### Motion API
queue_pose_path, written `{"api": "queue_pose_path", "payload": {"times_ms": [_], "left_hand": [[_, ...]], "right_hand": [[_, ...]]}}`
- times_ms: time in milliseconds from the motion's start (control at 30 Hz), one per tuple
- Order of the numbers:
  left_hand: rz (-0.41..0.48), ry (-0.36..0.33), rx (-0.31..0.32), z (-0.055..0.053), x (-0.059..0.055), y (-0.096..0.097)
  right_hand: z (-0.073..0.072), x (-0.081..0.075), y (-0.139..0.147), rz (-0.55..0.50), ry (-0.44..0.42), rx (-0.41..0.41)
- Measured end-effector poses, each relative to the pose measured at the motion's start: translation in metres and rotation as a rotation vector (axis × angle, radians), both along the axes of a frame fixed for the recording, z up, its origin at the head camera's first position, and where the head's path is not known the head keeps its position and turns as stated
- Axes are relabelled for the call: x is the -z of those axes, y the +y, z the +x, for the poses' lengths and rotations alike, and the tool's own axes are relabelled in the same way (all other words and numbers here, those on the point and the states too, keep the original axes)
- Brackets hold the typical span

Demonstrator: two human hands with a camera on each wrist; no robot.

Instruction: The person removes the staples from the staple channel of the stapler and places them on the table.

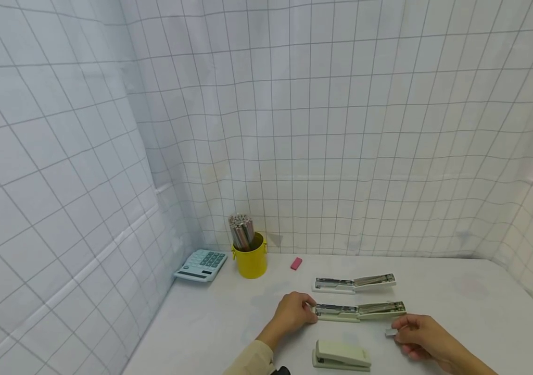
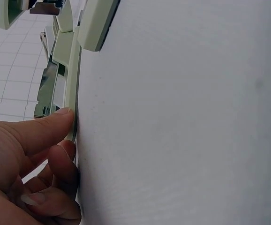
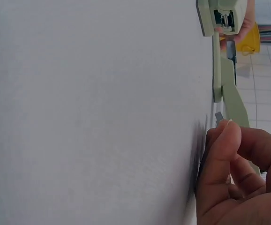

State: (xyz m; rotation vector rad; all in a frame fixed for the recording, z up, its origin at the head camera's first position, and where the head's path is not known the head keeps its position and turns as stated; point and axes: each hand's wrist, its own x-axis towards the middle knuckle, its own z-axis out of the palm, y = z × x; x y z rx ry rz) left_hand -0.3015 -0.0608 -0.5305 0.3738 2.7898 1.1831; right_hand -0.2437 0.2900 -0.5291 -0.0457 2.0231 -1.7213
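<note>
In the head view a pale green stapler (image 1: 341, 317) lies opened out flat, its top arm swung over to the right. My left hand (image 1: 292, 312) pinches the left end of its base; in the left wrist view the thumb (image 2: 51, 126) lies along that base, fingers curled on the other side. My right hand (image 1: 423, 337), just below the stapler's right end, pinches a short grey strip of staples (image 1: 390, 332) between thumb and fingertips. The strip's tip (image 3: 219, 116) sticks out past the fingertips in the right wrist view, low over the table.
Nearest me stands a closed pale green stapler (image 1: 342, 355). Behind the held one lies an opened white stapler (image 1: 334, 289). Farther back are a pink eraser (image 1: 296, 263), a yellow bucket (image 1: 251, 264) of pencils (image 1: 241, 229) and a light blue calculator (image 1: 201, 265). Gridded cloth (image 1: 294, 130) hangs behind.
</note>
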Motion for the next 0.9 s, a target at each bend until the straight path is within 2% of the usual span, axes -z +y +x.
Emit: {"api": "queue_pose_path", "payload": {"times_ms": [200,433,633,767,900], "left_hand": [[-0.002,0.002,-0.002,0.000,0.001,0.000],[-0.009,0.004,0.003,0.000,0.001,0.000],[-0.005,0.017,0.007,0.000,0.000,-0.001],[0.004,0.017,-0.004,0.003,-0.002,-0.003],[0.020,0.004,-0.028,0.011,-0.006,-0.012]], "right_hand": [[0.001,0.003,-0.003,0.047,0.037,0.015],[0.003,0.002,-0.009,0.236,0.148,0.053],[0.003,0.004,-0.009,0.291,0.162,0.064],[0.006,0.002,-0.008,0.312,0.171,0.079],[0.010,-0.008,-0.007,0.367,0.208,0.114]]}}
